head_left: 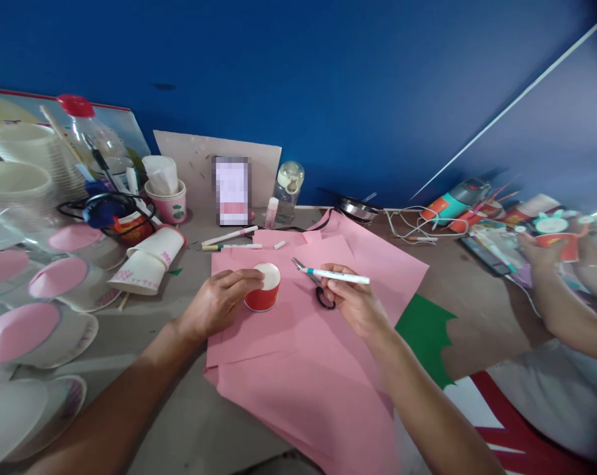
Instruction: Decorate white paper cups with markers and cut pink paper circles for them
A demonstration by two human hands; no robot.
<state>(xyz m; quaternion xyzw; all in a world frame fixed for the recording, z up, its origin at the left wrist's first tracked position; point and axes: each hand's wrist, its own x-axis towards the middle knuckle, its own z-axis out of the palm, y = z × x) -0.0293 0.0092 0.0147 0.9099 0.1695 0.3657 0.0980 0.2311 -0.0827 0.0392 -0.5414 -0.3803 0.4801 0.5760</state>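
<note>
A red paper cup (262,298) with a white inside stands upright on stacked pink paper (298,376). My left hand (221,300) grips it from the left, fingers at the rim and thumb hidden. Over the paper to the right, my right hand (353,300) pinches a white marker (342,276) whose teal end points left, toward the cup. Scissors (325,300) with black handles lie on the paper just under the marker, partly covered by it. A white marker cap (279,245) rests behind the cup, near two more markers (229,235).
At left stand several white cups with pink tops (61,277) and a red-capped bottle (93,132). A phone (231,191) leans on a board at the back, beside a clear bottle (289,188). Green paper (424,336) lies right. A co-worker's hands hold a decorated red cup (558,244).
</note>
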